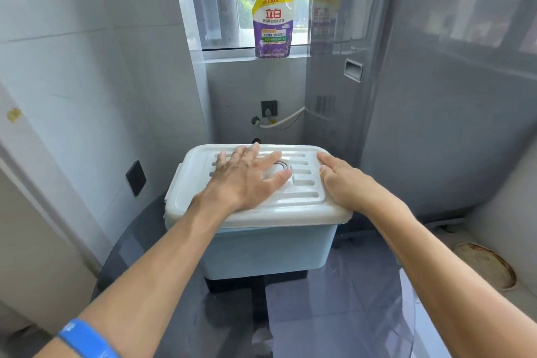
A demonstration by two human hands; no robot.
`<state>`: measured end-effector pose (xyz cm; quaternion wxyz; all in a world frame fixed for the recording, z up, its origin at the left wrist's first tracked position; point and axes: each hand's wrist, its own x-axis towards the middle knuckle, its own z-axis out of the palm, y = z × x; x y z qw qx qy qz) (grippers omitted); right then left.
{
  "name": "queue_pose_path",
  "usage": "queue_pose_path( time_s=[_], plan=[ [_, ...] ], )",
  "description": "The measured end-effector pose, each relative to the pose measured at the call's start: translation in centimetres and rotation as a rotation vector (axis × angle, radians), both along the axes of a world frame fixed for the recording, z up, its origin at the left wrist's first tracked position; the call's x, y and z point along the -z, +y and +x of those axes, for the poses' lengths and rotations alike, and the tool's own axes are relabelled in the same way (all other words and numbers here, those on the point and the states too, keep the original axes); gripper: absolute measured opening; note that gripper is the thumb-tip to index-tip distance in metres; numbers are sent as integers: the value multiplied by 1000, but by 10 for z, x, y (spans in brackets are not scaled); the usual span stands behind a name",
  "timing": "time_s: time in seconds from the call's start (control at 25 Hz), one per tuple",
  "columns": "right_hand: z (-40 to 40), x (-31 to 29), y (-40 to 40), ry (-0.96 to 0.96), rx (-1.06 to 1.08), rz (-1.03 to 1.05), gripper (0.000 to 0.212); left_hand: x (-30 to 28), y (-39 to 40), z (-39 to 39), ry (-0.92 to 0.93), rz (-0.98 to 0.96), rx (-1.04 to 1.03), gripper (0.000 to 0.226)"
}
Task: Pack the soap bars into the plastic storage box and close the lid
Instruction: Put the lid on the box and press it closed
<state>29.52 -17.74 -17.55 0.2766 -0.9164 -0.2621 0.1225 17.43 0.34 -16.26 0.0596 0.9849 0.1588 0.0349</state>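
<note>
The left hand (247,177) and right hand (343,180) are lying flat, fingers spread, pressing the lid (290,206) onto the box (270,247); latching probably follows.

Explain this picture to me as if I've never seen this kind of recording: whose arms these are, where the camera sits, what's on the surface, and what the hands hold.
There is no machine here. The arms belong to a person wearing a wide-angle camera on the head, so you look forward and down along them. The single picture comes from that camera.

On a dark glass table stands a pale blue plastic storage box with its white lid on top. The left hand lies flat, fingers spread, on the lid's middle; the right hand rests flat near its right edge. Neither hand grips anything; they only rest on the lid. No soap bars are in view; the box's contents are hidden.

Behind, a detergent pouch stands on the windowsill. A blue wristband is on the left arm.
</note>
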Motion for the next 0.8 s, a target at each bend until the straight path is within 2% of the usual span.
queue_pose_path(
  time_s=[0.16,0.24,0.28,0.36,0.44,0.52,0.64,0.72,0.8],
  plan=[
    [1,2,2,-67,-56,10,52,6,2,-2,6,-34,-44,81],
    [4,-5,6,18,-88,144,49,2,4,0,50,-64,-47,79],
    [4,-5,5,100,-77,265,49,0,4,0,71,-73,-44,78],
    [-1,-3,-6,386,91,501,60,-2,4,-1,85,-94,-33,78],
    [-8,3,-17,683,215,506,74,-1,3,-2,90,-116,-36,84],
    [-7,7,-21,776,257,460,71,-2,4,-1,104,-106,-38,90],
    [-1,4,-19,695,346,505,64,0,3,2,109,-84,-45,94],
    [4,0,-15,505,379,515,57,1,3,3,103,-77,-49,95],
    [5,-4,-13,286,357,435,46,1,4,3,102,-77,-51,94]
  ],
)
